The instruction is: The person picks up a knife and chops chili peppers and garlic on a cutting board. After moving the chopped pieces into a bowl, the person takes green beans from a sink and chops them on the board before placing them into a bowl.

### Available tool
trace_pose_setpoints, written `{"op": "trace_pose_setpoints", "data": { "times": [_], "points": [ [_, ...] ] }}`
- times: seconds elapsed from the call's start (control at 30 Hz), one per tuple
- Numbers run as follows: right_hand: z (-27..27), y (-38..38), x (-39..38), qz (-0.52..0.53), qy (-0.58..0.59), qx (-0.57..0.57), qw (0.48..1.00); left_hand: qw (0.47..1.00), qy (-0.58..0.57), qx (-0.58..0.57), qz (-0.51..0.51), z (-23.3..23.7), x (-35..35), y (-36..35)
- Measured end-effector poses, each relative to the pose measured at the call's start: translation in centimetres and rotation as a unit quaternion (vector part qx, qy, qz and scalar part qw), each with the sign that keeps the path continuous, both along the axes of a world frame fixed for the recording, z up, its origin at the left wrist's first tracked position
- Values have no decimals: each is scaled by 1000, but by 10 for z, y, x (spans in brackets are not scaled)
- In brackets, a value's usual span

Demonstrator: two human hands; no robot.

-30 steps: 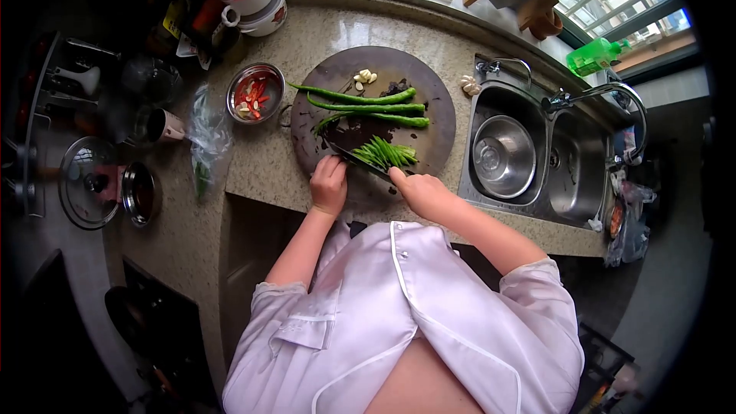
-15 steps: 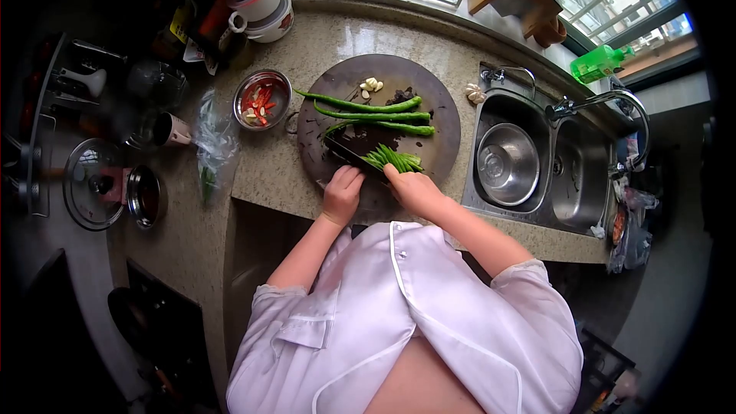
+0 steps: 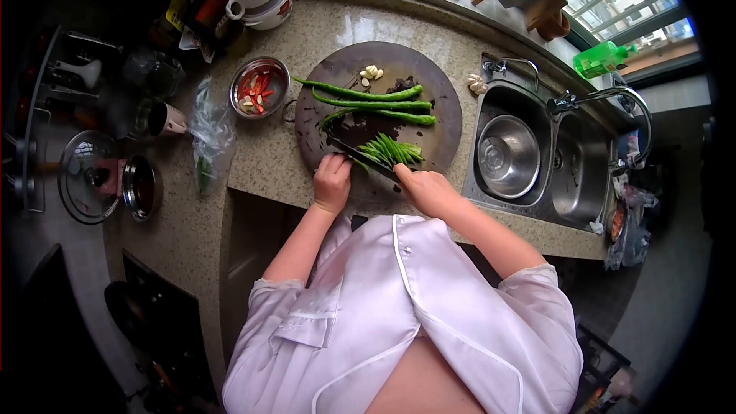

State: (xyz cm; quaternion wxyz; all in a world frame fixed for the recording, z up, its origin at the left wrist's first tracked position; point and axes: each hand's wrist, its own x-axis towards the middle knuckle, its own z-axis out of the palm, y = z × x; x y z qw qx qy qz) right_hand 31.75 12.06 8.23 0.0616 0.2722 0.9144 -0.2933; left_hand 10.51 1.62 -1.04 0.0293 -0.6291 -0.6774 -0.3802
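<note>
My right hand (image 3: 428, 190) grips the handle of a dark-bladed kitchen knife (image 3: 366, 159), its blade slanting up and left across the round chopping board (image 3: 322, 69). My left hand (image 3: 333, 182) is closed at the board's near edge beside the blade. A bit of green chili pepper shows at its fingertips, and the rest is hidden under the fingers. Just beyond the blade lies a pile of sliced green chili (image 3: 391, 150). Several whole long green chili peppers (image 3: 383, 106) lie across the middle of the board. Peeled garlic cloves (image 3: 371, 73) sit near the far edge.
Left of the board stands a metal bowl (image 3: 261, 87) with red chili pieces and garlic. A plastic bag (image 3: 211, 130) lies further left. To the right is a double sink (image 3: 567, 184) holding a metal basin (image 3: 507, 155), with a garlic bulb (image 3: 477, 84) by its corner.
The knife and my right hand have shifted slightly right, and the sliced chili pile looks more spread out. My left hand has moved slightly left and up. The view has shifted slightly.
</note>
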Motion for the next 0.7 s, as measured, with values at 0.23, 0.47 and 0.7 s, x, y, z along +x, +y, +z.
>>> {"op": "trace_pose_setpoints", "data": {
  "times": [0.23,0.47,0.7],
  "points": [
    [12,11,-3,28,-60,-51,997,1000,5,18,-4,-3,0,0],
    [4,18,-33,37,-58,-89,994,1000,-13,9,2,-8,0,-2],
    [-40,2,-64,-20,69,-28,997,999,-26,29,6,-11,0,0]
  ]
}}
